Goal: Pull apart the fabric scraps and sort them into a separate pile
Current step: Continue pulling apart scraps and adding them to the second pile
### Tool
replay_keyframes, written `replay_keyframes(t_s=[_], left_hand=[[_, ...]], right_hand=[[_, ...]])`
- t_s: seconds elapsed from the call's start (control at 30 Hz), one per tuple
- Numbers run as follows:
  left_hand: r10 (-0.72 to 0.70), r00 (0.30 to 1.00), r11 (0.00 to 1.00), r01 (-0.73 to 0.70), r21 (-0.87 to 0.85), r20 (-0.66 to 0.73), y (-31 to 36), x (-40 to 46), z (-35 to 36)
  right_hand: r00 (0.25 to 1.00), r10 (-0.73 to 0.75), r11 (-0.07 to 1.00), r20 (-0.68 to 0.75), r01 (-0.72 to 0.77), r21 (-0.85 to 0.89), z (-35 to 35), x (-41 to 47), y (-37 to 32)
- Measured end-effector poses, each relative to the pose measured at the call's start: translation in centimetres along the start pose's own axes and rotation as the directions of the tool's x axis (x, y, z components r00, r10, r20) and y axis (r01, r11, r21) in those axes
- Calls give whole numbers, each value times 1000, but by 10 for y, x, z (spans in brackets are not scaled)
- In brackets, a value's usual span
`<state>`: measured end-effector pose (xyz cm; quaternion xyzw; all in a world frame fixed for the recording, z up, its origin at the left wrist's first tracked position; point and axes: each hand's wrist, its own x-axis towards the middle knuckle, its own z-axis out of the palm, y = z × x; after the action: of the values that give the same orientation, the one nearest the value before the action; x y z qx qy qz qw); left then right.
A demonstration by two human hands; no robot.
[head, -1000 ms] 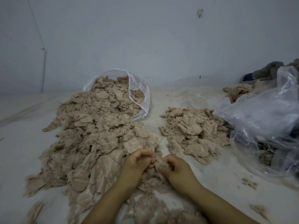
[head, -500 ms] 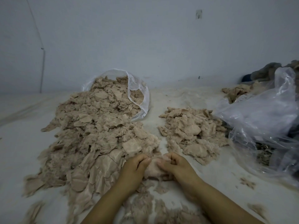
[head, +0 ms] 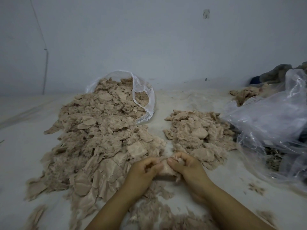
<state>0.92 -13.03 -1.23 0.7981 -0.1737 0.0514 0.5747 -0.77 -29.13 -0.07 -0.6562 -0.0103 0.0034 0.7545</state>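
Because the scrap [head: 165,170] had to be torn, the left hand [head: 142,173] and right hand [head: 187,168] each pinched one edge, thumbs close together.

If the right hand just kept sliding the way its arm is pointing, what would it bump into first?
The right hand, gripping a fabric scrap together with the left hand, points forward and slightly left. The near edge of the smaller pile lies just ahead, so it would probably meet that first, though depth is hard to judge.

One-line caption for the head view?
Left hand and right hand grip one beige fabric scrap between large unsorted beige pile and smaller sorted pile.
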Motion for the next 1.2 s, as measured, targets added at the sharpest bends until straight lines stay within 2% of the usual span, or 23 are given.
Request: replay_keyframes(t_s=[0.1,0.2,0.3,0.4,0.6,0.7,0.73,0.8,0.9,1.0,1.1,1.2], left_hand=[[-63,993,991,50,-124,-102,2,2,-4],[-111,992,953,88,-288,-64,4,0,-6],[-99,993,975,84,-207,-63,7,-1,-1],[-133,979,975,101,-201,-154,3,4,-1],[-108,976,988,85,-125,-191,3,6,2],[-185,948,970,135,-200,-258,0,7,-9],[-198,935,966,136,-219,-293,-2,7,-13],[-162,929,977,102,-188,-334,-2,6,-18],[-81,952,992,48,-117,-297,4,3,-11],[-65,971,989,32,-144,-229,7,1,-5],[-48,957,993,15,-114,-286,5,3,-5],[-83,940,993,48,-111,-330,4,4,-5]], right_hand=[[1000,9,1000,-8,-9,-24,-4,-1,0],[1000,6,999,2,-6,-44,-5,-1,1],[999,4,999,49,-2,-44,4,-4,2],[1000,-2,1000,-11,2,-22,4,-2,0],[995,-44,999,-86,47,23,1,2,-1],[990,-27,999,-135,30,20,-13,7,-3],[994,12,1000,-106,-12,-4,-18,8,-4],[990,137,989,46,-134,-60,-21,6,-4],[947,225,974,231,-211,-81,-8,1,0],[962,157,987,222,-149,-53,0,1,5],[986,41,998,164,-32,-61,-2,1,3],[977,28,996,210,-9,-93,-5,0,-1]])
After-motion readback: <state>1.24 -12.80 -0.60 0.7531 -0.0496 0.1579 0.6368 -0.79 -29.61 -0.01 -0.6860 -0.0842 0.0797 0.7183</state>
